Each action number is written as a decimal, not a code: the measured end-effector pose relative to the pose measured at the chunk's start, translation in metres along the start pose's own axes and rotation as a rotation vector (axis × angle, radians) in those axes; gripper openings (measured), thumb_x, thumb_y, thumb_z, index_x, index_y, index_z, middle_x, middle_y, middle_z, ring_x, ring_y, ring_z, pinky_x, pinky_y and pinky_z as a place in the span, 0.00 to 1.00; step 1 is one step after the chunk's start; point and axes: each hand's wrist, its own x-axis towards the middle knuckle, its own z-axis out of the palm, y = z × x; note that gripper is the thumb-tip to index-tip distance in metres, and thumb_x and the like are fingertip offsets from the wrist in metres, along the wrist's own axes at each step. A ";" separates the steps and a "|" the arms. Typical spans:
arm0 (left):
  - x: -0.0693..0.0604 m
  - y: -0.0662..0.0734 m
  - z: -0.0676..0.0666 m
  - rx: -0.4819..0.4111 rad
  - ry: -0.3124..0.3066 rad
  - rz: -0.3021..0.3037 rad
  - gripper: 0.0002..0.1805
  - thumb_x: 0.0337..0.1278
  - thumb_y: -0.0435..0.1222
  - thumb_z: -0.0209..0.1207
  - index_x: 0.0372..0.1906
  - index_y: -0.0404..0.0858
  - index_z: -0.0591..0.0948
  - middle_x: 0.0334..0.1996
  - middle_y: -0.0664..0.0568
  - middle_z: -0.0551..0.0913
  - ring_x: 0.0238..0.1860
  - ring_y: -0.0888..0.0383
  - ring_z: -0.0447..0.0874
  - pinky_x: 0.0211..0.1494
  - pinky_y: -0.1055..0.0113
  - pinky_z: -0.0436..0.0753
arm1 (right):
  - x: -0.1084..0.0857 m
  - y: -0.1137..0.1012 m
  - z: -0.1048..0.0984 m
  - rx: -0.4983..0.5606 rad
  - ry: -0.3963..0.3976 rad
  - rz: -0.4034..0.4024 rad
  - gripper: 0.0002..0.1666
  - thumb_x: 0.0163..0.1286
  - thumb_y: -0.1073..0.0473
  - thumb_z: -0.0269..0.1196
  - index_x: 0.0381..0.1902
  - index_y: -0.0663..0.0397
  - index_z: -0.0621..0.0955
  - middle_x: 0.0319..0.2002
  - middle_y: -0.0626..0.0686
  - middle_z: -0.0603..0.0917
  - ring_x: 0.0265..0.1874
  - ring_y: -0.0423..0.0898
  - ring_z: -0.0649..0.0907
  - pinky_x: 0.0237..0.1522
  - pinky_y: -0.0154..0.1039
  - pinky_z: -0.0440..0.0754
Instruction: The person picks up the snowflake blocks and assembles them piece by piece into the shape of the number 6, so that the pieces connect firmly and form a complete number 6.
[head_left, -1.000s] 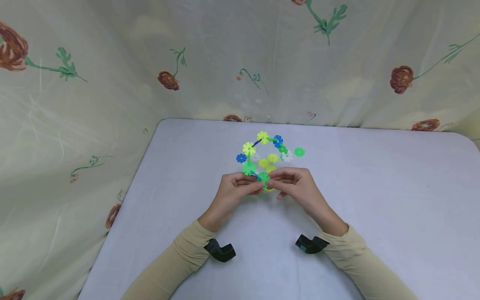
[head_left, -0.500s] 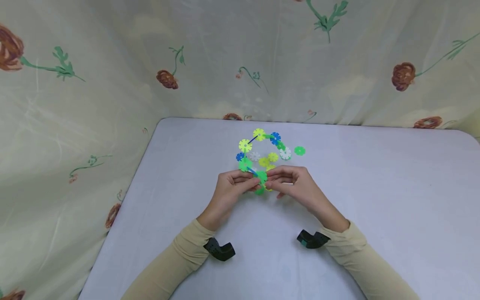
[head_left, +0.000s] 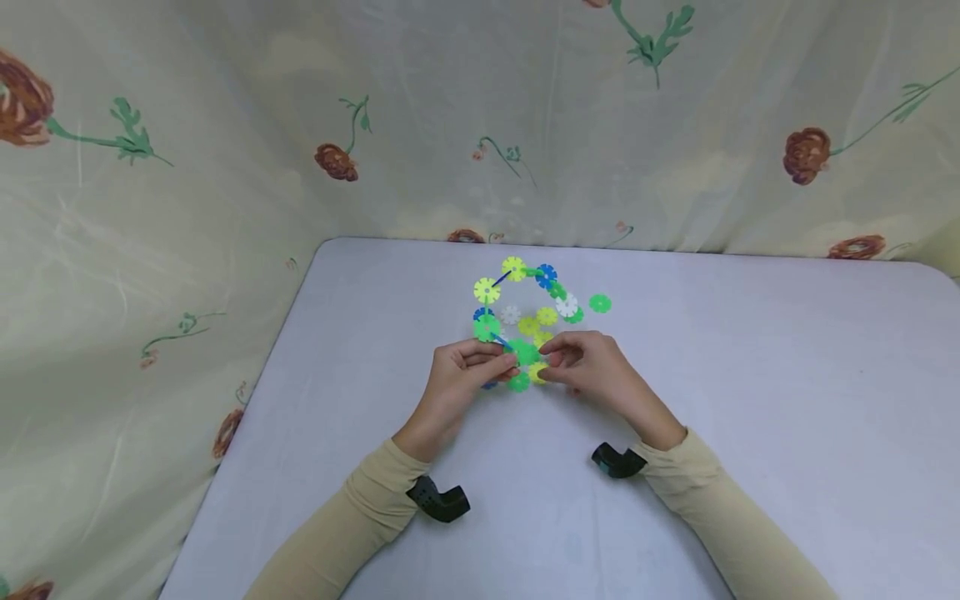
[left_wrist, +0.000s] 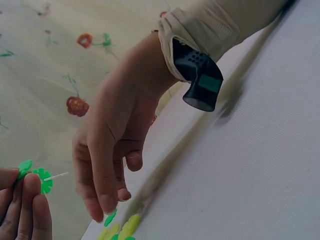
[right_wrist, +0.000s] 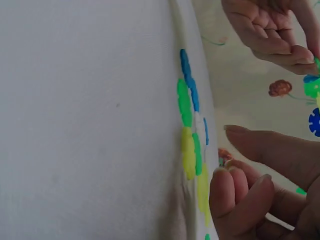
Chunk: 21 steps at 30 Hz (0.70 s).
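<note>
Pinched by the left hand [head_left: 465,368], the chain of notched discs [head_left: 486,328] arches above the table [head_left: 375,317] in the head view, probably best steadied beside a joint. From the left wrist, its held discs [left_wrist: 46,186] look bright green; from the right wrist, the right hand [right_wrist: 285,202], fingers parted, grasps nothing.

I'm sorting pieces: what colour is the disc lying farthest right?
The disc is green, clearest in the head view.

- Head view: even, diffuse light; bench [head_left: 765,400] pale, curtain [head_left: 427,83] faintly streaked at left.
- Wrist views: dimmer, with fine detail soft.
- Left wrist view: broad, soft-edged shadow across the bench.
</note>
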 end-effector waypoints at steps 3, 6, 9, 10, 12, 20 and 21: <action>0.000 0.000 0.001 -0.003 -0.003 0.000 0.12 0.64 0.32 0.68 0.47 0.29 0.85 0.34 0.54 0.91 0.37 0.61 0.92 0.58 0.51 0.89 | 0.002 0.003 0.001 -0.045 -0.002 0.014 0.16 0.63 0.59 0.75 0.46 0.58 0.87 0.31 0.52 0.82 0.22 0.44 0.78 0.22 0.34 0.80; 0.000 -0.001 0.001 -0.004 -0.006 0.003 0.12 0.64 0.33 0.68 0.47 0.29 0.85 0.34 0.53 0.91 0.36 0.61 0.92 0.57 0.53 0.89 | 0.003 0.006 0.003 -0.086 -0.008 0.012 0.15 0.62 0.57 0.76 0.45 0.57 0.87 0.30 0.51 0.81 0.23 0.44 0.77 0.25 0.34 0.78; 0.001 -0.003 0.001 -0.001 -0.009 0.001 0.12 0.64 0.33 0.69 0.47 0.29 0.85 0.35 0.52 0.91 0.37 0.61 0.92 0.56 0.57 0.90 | 0.003 0.009 0.005 -0.118 -0.006 0.003 0.15 0.62 0.57 0.75 0.45 0.56 0.87 0.30 0.50 0.81 0.26 0.43 0.77 0.30 0.35 0.77; 0.001 -0.003 0.001 -0.001 -0.010 0.001 0.12 0.64 0.33 0.68 0.48 0.29 0.85 0.35 0.52 0.91 0.37 0.60 0.92 0.55 0.57 0.90 | 0.003 0.009 0.005 -0.128 -0.004 -0.001 0.15 0.62 0.57 0.75 0.44 0.56 0.87 0.31 0.50 0.82 0.27 0.43 0.78 0.31 0.35 0.78; 0.001 -0.003 0.001 0.002 -0.011 -0.002 0.12 0.64 0.33 0.69 0.48 0.29 0.85 0.35 0.52 0.91 0.38 0.60 0.92 0.55 0.59 0.90 | 0.004 0.010 0.006 -0.142 0.000 -0.005 0.14 0.62 0.57 0.75 0.44 0.56 0.87 0.31 0.50 0.82 0.28 0.43 0.78 0.34 0.36 0.78; 0.001 -0.005 0.000 -0.006 -0.005 -0.018 0.12 0.65 0.32 0.68 0.48 0.28 0.84 0.35 0.52 0.91 0.37 0.60 0.92 0.54 0.61 0.90 | 0.003 0.010 0.007 -0.133 -0.005 -0.009 0.12 0.62 0.59 0.75 0.41 0.54 0.86 0.35 0.51 0.86 0.31 0.43 0.81 0.36 0.37 0.80; 0.001 -0.005 0.000 -0.008 -0.003 -0.020 0.12 0.65 0.32 0.68 0.48 0.28 0.84 0.35 0.52 0.91 0.36 0.60 0.92 0.54 0.62 0.90 | 0.003 0.011 0.007 -0.125 -0.006 -0.010 0.12 0.62 0.59 0.75 0.41 0.54 0.86 0.35 0.51 0.87 0.31 0.43 0.81 0.36 0.36 0.81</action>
